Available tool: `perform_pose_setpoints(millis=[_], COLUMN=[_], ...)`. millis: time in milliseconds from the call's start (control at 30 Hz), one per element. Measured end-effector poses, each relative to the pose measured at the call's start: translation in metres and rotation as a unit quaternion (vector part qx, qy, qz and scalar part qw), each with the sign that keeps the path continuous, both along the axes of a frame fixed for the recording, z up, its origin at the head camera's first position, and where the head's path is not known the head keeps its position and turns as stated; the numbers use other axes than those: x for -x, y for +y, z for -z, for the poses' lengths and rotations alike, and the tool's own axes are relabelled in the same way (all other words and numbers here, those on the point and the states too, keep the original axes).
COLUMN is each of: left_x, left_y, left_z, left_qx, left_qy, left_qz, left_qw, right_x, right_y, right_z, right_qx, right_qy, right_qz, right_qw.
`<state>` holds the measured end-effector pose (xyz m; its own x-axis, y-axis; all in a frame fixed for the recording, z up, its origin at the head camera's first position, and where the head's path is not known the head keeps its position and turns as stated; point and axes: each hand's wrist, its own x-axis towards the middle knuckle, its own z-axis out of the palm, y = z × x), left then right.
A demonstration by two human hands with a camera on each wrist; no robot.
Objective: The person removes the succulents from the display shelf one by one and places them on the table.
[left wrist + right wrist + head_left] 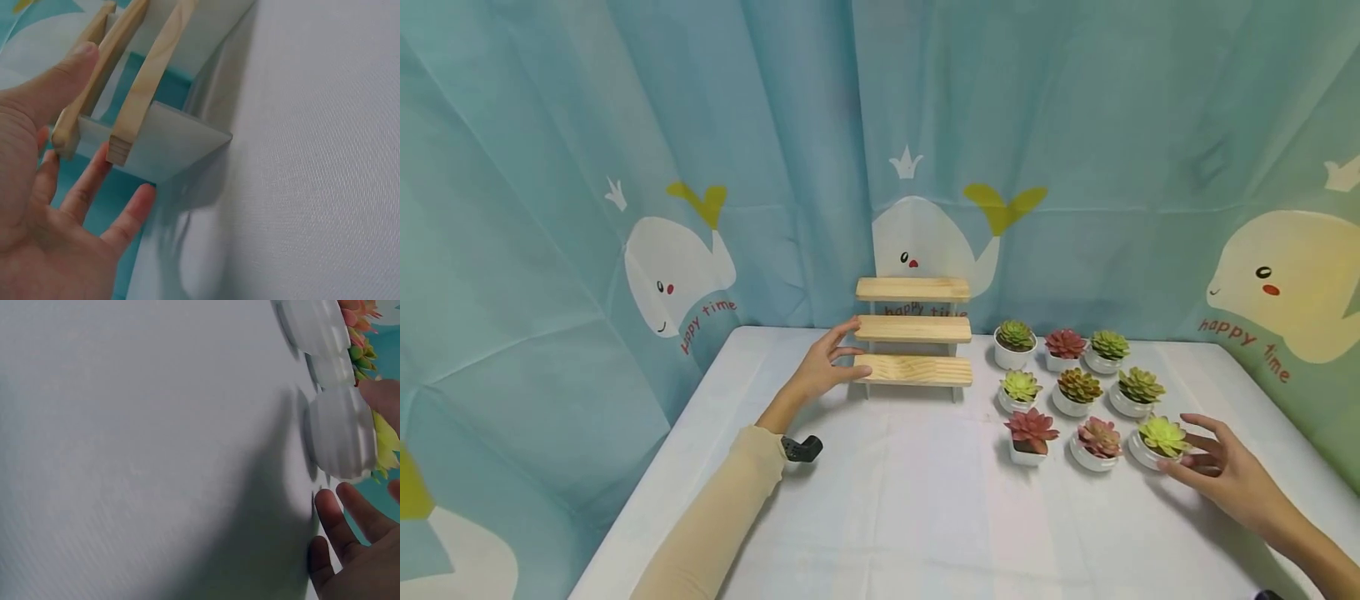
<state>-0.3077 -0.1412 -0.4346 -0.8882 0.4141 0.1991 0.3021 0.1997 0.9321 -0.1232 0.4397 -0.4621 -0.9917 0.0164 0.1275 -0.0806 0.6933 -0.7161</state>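
Note:
A three-tier wooden display shelf (917,369) with clear side panels stands at the back of the table. At its left end is my left hand (823,368), fingers spread; in the left wrist view, fingertips meet the ends of the boards (140,94) and the thumb lies across them. My right hand (1232,479) is spread around the right side of a yellow-green artificial succulent (1163,435) in a white round pot (342,434). Its thumb is right at the pot's rim in the right wrist view, while the other fingers stand slightly off the pot, which rests on the table.
Several other potted succulents stand in rows right of the shelf, among them a red one (1032,429), a pink one (1099,437) and a brownish one (1078,385). A white cloth covers the table (925,500). A blue whale-print curtain (805,167) hangs close behind.

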Motion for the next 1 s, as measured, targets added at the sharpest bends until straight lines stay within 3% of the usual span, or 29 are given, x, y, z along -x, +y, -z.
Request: perform_pose_setpoints(millis=[333, 700, 833, 1000], left_x=[-0.004, -0.005, -0.007, -0.008], left_y=[-0.003, -0.011, -0.014, -0.016], left_z=[-0.020, -0.045, -0.053, -0.062], left_qx=[0.039, 0.075, 0.088, 0.124], left_qy=[-0.006, 0.024, 0.026, 0.062], left_qz=[-0.044, -0.062, -0.069, -0.067], left_qw=[0.9982, 0.9950, 0.9934, 0.9881], right_x=[0.009, 0.030, 0.034, 0.038], right_y=[0.008, -0.002, -0.006, -0.011], right_z=[-0.022, -0.074, -0.086, -0.097], right_qx=[0.005, -0.030, -0.036, -0.074], right_qy=[0.059, 0.103, 0.110, 0.112], right_qz=[-0.047, -0.028, -0.029, -0.029], right_qw=[0.997, 0.994, 0.993, 0.991])
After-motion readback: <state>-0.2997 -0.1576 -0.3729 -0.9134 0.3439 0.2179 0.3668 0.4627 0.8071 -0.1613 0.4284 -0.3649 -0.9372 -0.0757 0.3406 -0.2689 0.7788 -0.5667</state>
